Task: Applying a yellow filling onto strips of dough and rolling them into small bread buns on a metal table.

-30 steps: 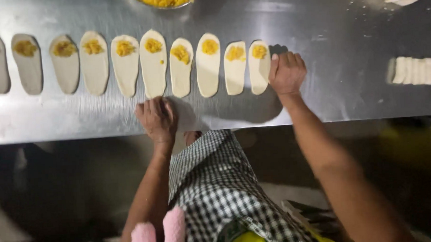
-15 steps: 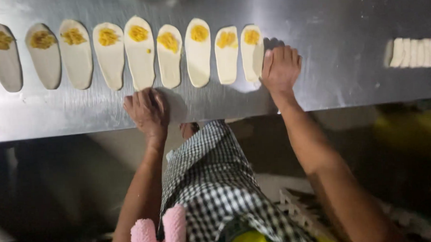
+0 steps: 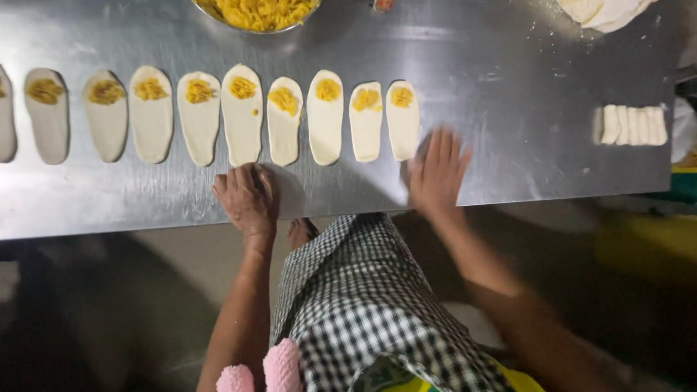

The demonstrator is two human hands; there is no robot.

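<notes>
Ten flattened dough ovals (image 3: 284,121) lie in a row along our steel table (image 3: 475,52), each topped at its far end with a dab of yellow filling (image 3: 242,88), so we judge the filling step done and the closing of the pieces to be in hand. Our left hand (image 3: 246,198) rests palm down on the table just below the middle ovals, gripping nothing. Our right hand (image 3: 438,170), blurred, is open with fingers spread near the rightmost oval (image 3: 402,118), also empty. Closing that piece would call for lifting its bare near end over the filling without tearing the dough.
</notes>
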